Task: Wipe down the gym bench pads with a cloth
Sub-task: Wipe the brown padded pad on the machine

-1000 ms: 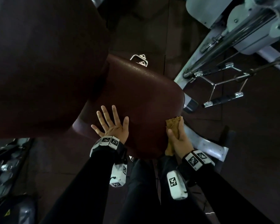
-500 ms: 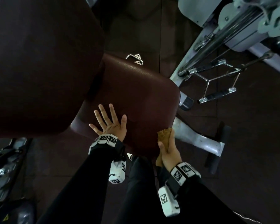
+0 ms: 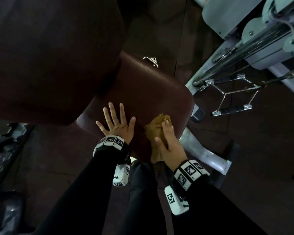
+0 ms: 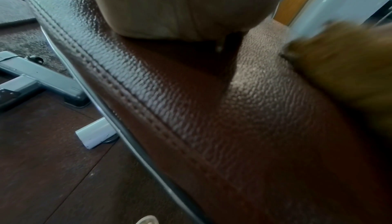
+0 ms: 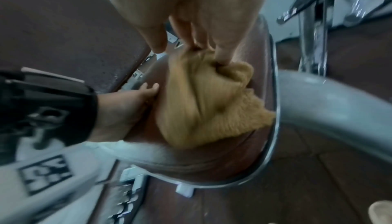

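A dark brown leather seat pad (image 3: 148, 92) sits in the middle of the head view, with the larger back pad (image 3: 49, 56) looming over its left side. My left hand (image 3: 116, 123) lies flat on the near part of the seat pad, fingers spread and straight. My right hand (image 3: 166, 141) grips a bunched mustard-yellow cloth (image 3: 155, 128) and holds it against the near right part of the seat pad. In the right wrist view my fingers (image 5: 224, 50) curl into the cloth (image 5: 203, 107) on the pad (image 5: 212, 157). The left wrist view shows the stitched pad (image 4: 212, 127) and the blurred cloth (image 4: 350, 70).
A grey metal bench frame leg (image 3: 205, 153) runs out to the right below the seat. A chrome cable handle (image 3: 231, 95) hangs off the grey machine (image 3: 261, 36) at the upper right. Dark gym gear (image 3: 2, 158) lies on the floor at the left. The floor is dark brown.
My right hand has carried the cloth from the seat pad's right edge round to its near front and up onto the pad, closer to my left hand. The left hand has stayed flat.
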`<action>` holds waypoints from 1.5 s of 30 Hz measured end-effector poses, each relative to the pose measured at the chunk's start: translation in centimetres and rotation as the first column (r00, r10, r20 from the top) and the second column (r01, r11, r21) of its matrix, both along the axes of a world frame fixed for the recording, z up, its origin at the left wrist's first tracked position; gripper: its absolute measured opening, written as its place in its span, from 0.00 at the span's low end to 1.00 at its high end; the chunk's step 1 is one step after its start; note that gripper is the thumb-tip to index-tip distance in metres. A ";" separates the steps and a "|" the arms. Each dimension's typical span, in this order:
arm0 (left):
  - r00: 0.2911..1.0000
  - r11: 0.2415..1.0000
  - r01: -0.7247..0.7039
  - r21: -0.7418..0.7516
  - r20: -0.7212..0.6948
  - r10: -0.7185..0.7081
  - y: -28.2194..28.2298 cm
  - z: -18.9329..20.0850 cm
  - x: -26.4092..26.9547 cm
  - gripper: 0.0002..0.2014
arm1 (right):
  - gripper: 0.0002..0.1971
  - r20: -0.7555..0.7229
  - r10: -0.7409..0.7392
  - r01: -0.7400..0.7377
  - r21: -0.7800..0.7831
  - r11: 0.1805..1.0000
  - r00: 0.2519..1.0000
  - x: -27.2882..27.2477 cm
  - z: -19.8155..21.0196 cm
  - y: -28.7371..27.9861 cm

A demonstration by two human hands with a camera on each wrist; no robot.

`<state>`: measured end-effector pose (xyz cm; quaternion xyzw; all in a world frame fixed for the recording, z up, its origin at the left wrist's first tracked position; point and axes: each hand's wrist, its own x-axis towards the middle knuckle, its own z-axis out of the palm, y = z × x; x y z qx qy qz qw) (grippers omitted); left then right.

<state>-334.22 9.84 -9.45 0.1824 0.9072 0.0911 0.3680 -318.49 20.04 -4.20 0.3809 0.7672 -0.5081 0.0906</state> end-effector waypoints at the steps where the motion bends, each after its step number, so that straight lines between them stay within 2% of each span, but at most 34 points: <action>1: 1.000 1.000 -0.013 0.002 -0.005 0.013 0.0 0.1 0.0 0.32 | 0.30 0.000 0.036 -0.036 -0.017 0.999 0.999 0.0 0.0 -0.2; 4: 0.991 0.998 -0.050 0.050 -0.125 0.056 0.0 0.9 0.8 0.33 | 0.26 -0.043 0.122 -0.123 -0.040 0.992 0.992 0.5 0.0 0.4; 6: 0.964 0.977 -0.157 0.141 -0.193 0.183 0.5 1.9 2.7 0.32 | 0.25 -0.055 0.156 -0.157 -0.009 0.988 0.986 1.1 0.1 1.6; 8: 0.922 0.939 -0.273 0.211 -0.222 0.318 1.6 3.0 5.4 0.31 | 0.24 -0.030 0.128 -0.126 0.040 0.991 0.991 1.7 -0.1 3.2; 11: 0.879 0.890 -0.373 0.263 -0.207 0.430 3.7 4.1 9.7 0.30 | 0.25 0.069 0.101 -0.107 0.082 0.991 0.992 2.1 -0.8 5.9; 14: 0.886 0.892 -0.383 0.241 -0.178 0.429 5.6 3.8 13.1 0.35 | 0.28 0.200 0.234 -0.257 0.095 0.962 0.951 2.3 -1.6 7.7; 18: 0.917 0.941 -0.298 0.162 -0.227 0.329 6.4 2.3 15.0 0.41 | 0.34 0.208 0.346 -0.369 0.083 0.925 0.915 3.1 -2.0 8.8; 21: 0.859 0.897 -0.382 0.224 -0.273 0.434 5.8 1.6 14.8 0.38 | 0.36 0.194 0.373 -0.392 0.073 0.917 0.907 3.3 -1.9 9.5; 23: 0.741 0.778 -0.570 0.264 -0.243 0.626 4.8 1.1 14.6 0.39 | 0.35 0.195 0.384 -0.403 0.067 0.913 0.902 3.3 -1.9 9.6; 25: 0.531 0.540 -0.762 0.358 -0.131 0.837 3.9 0.8 14.5 0.39 | 0.35 0.199 0.389 -0.409 0.067 0.910 0.899 3.3 -2.0 9.4; 26: 0.436 0.424 -0.806 0.413 -0.070 0.897 3.6 0.7 14.5 0.38 | 0.34 0.199 0.388 -0.408 0.072 0.910 0.900 3.3 -2.0 9.3; 27: 0.380 0.344 -0.813 0.469 -0.019 0.925 3.4 0.7 14.6 0.38 | 0.35 0.198 0.386 -0.407 0.080 0.910 0.901 3.3 -2.0 9.2; 30: 0.270 0.156 -0.808 0.568 0.123 0.955 2.8 0.3 15.3 0.38 | 0.35 0.217 0.378 -0.406 0.102 0.908 0.900 3.2 -1.9 8.9; 32: 0.108 -0.026 -0.861 0.509 0.232 0.967 2.6 -0.4 16.0 0.37 | 0.34 0.232 0.381 -0.413 0.107 0.904 0.895 3.1 -1.8 8.9; 33: 0.037 -0.090 -0.890 0.447 0.266 0.963 2.5 -0.7 16.4 0.36 | 0.34 0.241 0.388 -0.422 0.108 0.900 0.890 3.0 -1.7 8.8; 34: -0.008 -0.123 -0.915 0.383 0.289 0.957 2.6 -0.9 16.9 0.35 | 0.33 0.250 0.395 -0.431 0.110 0.895 0.884 2.9 -1.6 8.8; 35: -0.017 -0.126 -0.933 0.337 0.308 0.951 2.6 -1.1 17.6 0.34 | 0.33 0.260 0.402 -0.440 0.110 0.891 0.878 2.9 -1.5 8.8; 38: 0.066 -0.056 -0.944 0.324 0.353 0.933 3.1 -1.1 19.1 0.36 | 0.31 0.281 0.410 -0.457 0.129 0.880 0.868 2.6 -1.3 8.8; 41: 0.090 -0.058 -0.918 0.392 0.349 0.933 3.5 -0.7 19.2 0.37 | 0.32 0.285 0.430 -0.494 0.213 0.843 0.857 2.0 -1.1 8.7; 45: 0.146 -0.007 -0.837 0.548 0.236 0.961 2.5 -0.6 15.5 0.31 | 0.35 0.271 0.475 -0.539 0.262 0.800 0.837 0.0 -1.0 8.0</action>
